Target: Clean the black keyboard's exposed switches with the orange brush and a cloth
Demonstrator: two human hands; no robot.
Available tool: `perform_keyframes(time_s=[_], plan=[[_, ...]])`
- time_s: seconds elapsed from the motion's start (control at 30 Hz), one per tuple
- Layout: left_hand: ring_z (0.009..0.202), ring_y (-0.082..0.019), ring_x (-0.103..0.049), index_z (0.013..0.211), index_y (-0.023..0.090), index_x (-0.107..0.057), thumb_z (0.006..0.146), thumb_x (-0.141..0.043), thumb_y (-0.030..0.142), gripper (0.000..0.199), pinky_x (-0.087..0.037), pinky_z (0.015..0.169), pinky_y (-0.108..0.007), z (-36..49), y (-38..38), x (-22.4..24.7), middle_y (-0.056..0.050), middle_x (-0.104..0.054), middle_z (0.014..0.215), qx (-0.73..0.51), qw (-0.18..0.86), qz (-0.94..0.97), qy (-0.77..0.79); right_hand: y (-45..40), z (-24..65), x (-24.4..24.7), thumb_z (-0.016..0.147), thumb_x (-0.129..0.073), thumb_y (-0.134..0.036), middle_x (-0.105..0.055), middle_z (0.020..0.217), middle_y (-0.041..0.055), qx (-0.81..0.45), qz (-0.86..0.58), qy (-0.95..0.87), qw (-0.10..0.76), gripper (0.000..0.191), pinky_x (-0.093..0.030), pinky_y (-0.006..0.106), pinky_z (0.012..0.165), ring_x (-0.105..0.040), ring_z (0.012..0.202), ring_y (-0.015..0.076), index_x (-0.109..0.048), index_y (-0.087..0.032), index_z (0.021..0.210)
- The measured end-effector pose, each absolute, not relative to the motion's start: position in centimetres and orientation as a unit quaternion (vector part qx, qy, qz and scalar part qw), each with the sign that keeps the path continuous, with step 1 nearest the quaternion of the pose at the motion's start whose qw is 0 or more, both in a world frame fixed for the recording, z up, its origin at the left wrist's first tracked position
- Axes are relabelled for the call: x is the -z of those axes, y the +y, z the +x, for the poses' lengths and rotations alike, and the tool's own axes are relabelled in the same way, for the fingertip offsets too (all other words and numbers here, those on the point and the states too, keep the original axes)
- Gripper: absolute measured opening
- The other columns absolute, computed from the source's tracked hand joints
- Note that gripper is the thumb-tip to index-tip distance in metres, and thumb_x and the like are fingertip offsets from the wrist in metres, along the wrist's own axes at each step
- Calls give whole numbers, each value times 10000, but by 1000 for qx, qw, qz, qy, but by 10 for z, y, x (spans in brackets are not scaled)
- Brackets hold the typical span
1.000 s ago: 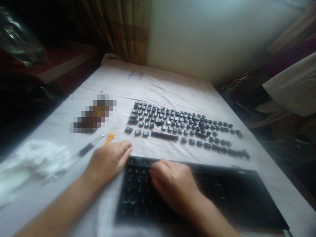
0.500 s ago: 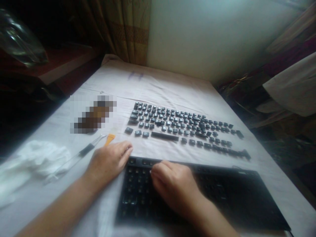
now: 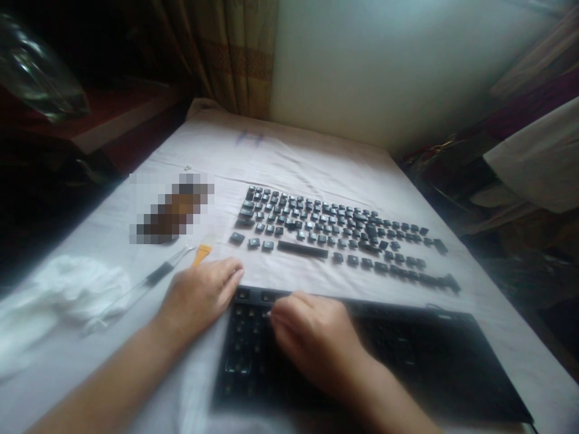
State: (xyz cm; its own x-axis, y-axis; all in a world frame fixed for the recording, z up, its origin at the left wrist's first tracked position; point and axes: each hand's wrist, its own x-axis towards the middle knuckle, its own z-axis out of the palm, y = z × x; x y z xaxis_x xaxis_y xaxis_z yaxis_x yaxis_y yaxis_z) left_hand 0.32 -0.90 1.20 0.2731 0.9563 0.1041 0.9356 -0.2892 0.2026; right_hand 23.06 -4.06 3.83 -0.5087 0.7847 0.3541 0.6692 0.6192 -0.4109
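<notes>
A black keyboard [image 3: 434, 355] with its keycaps removed on the left part lies in front of me. My right hand [image 3: 312, 337] is closed in a pinch over its upper left keys. A tiny white tip shows at those fingertips; what it belongs to is hidden. Against the keyboard's upper left corner rests my left hand [image 3: 203, 286], fingers curled together, their inner side out of sight. Just beyond its knuckles lies an orange flat-ended tool [image 3: 202, 253]. Beside it is a wire tool with a dark grip [image 3: 160, 273].
Loose black keycaps [image 3: 316, 223] lie in rows behind the keyboard, with a long spacebar [image 3: 302, 249] among them. A crumpled white cloth [image 3: 76, 286] sits at left, near a blurred-out brown item [image 3: 176, 211]. A pale sheet [image 3: 289, 150] covers the surface, with a wall behind.
My right hand has shifted slightly left over the keys, still pinched. My left hand stays in place.
</notes>
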Motion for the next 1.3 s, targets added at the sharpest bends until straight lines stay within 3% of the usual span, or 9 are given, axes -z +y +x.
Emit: perform_keyframes(time_s=[0.47, 1.3], plan=[[757, -224, -721, 1000, 241, -704, 1000, -389, 379, 344, -461, 621, -317, 5, -8, -13, -36, -794, 891, -115, 47, 796, 592, -39, 219, -34, 820, -559, -67, -650, 602, -21, -33, -416, -884, 213, 196, -287, 255, 507, -537, 467, 120, -594, -205, 685], [721, -213, -718, 1002, 238, -692, 1016, -375, 382, 349, -447, 613, -309, 3, -9, -11, -33, -796, 878, -114, 23, 804, 583, -40, 220, -34, 811, -585, -76, -669, 632, -17, -54, -423, -884, 194, 168, -304, 256, 516, -585, 502, 132, -610, -207, 708]])
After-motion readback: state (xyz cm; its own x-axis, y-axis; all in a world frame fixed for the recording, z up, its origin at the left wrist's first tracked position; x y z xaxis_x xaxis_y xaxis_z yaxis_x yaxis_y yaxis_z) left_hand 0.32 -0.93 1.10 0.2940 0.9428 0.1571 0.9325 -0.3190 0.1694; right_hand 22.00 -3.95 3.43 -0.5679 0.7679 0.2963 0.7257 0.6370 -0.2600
